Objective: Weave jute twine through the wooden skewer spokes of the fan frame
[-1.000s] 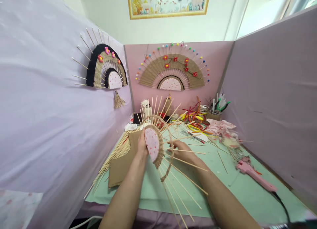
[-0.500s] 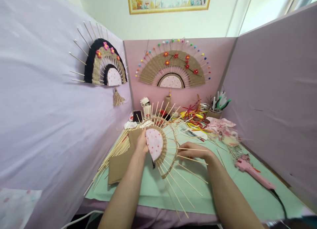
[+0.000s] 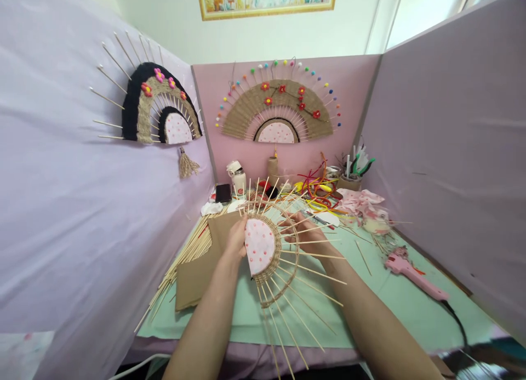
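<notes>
I hold a half-made fan (image 3: 263, 248) above the green mat: a pink dotted half-disc with jute cord woven round it and thin wooden sticks fanning out. My left hand (image 3: 235, 242) grips the half-disc at its left edge, fingers closed on it. My right hand (image 3: 304, 232) reaches in among the sticks on the right side, fingers curled around the jute cord between them.
Brown card sheets (image 3: 200, 270) and a bundle of sticks (image 3: 181, 265) lie left on the green mat (image 3: 370, 298). A pink glue gun (image 3: 411, 271) lies right. Pipe cleaners (image 3: 320, 191), a tool cup (image 3: 350, 180) and pink cloth (image 3: 364, 204) crowd the back. Two finished fans hang on the partitions.
My right hand moved up and back into the sticks near the fan's upper right. The fan tilted slightly and dropped a little in view.
</notes>
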`<state>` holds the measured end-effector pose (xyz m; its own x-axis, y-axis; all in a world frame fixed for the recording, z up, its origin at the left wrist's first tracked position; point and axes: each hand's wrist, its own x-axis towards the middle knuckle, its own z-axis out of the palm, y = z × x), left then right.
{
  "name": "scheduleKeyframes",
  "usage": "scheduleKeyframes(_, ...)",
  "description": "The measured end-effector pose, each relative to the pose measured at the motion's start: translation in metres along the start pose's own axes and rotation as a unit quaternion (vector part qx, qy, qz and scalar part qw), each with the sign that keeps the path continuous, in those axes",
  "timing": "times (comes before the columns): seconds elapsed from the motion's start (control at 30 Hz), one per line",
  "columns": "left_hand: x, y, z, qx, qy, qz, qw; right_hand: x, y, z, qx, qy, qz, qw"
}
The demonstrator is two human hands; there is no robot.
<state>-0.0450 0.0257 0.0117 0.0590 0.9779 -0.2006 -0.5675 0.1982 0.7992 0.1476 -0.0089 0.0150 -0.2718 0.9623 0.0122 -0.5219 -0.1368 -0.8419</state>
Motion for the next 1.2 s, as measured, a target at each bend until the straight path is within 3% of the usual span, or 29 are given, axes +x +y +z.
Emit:
scheduleKeyframes(0.13,0.000,-0.003,0.001,0.001,-0.009,0.002,1.000,-0.001,-0.001,-0.002,0.039,-0.008,0.040,0.998)
scheduleKeyframes(0.3,-0.001,-0.003,0.002,0.004,-0.016,-0.037,0.999,0.002,-0.001,-0.010,0.044,0.004,-0.004,0.999)
scheduleKeyframes(0.57,-0.013,0.009,0.000,0.058,-0.178,-0.075,0.979,-0.002,-0.008,-0.010,0.044,0.041,-0.035,0.998)
scheduleKeyframes(0.97,-0.021,0.009,0.001,0.026,-0.133,-0.127,0.983,-0.003,-0.001,-0.003,-0.026,0.070,-0.129,0.989)
scheduleKeyframes(1.2,-0.023,0.014,0.003,0.009,-0.117,-0.123,0.985,0.000,0.003,-0.006,-0.095,0.103,-0.157,0.978)
